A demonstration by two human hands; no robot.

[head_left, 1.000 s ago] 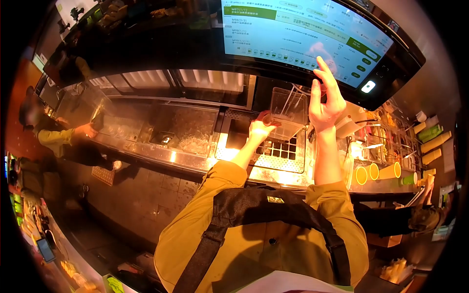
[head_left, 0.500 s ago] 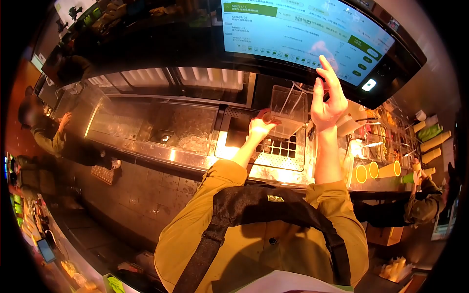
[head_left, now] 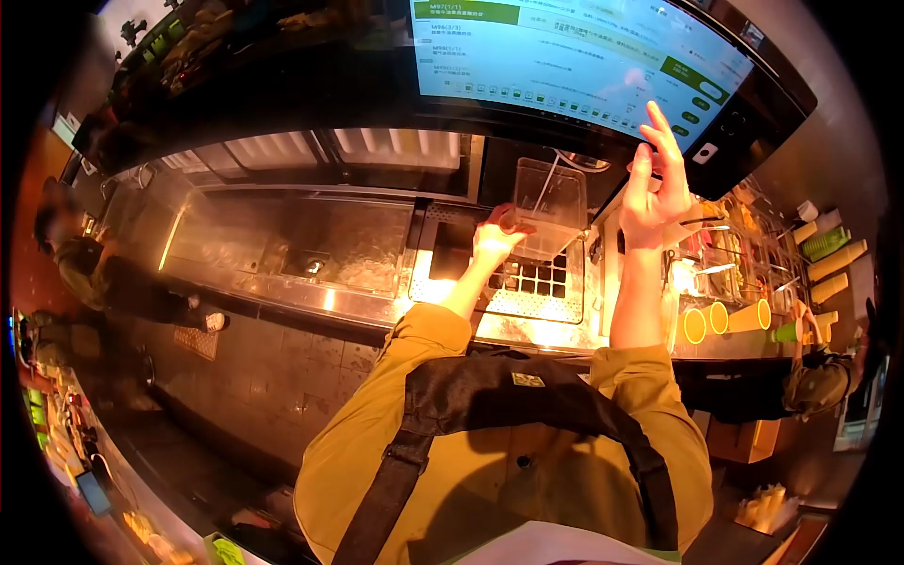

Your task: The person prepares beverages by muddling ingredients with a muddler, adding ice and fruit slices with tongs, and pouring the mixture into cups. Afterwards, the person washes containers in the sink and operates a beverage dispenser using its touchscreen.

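My left hand is closed round the handle of a clear square pitcher. The pitcher is held above a perforated metal drain tray with a dark grid. A thin straight stick or spoon handle shows in the pitcher; which it is I cannot tell. My right hand is raised in front of the lower right part of a lit touchscreen. Its fingers are stretched out and hold nothing. Whether a fingertip touches the glass I cannot make out.
A steel sink counter runs to the left. Yellow-rimmed cups lie on the right, by a rack of bottles and tools. One person stands at far left, another at far right, holding a green cup.
My right hand has shifted slightly right relative to the screen edge, fingers still extended. The pitcher in my left hand stays over the tray, nearly unmoved. The whole view has shifted slightly.
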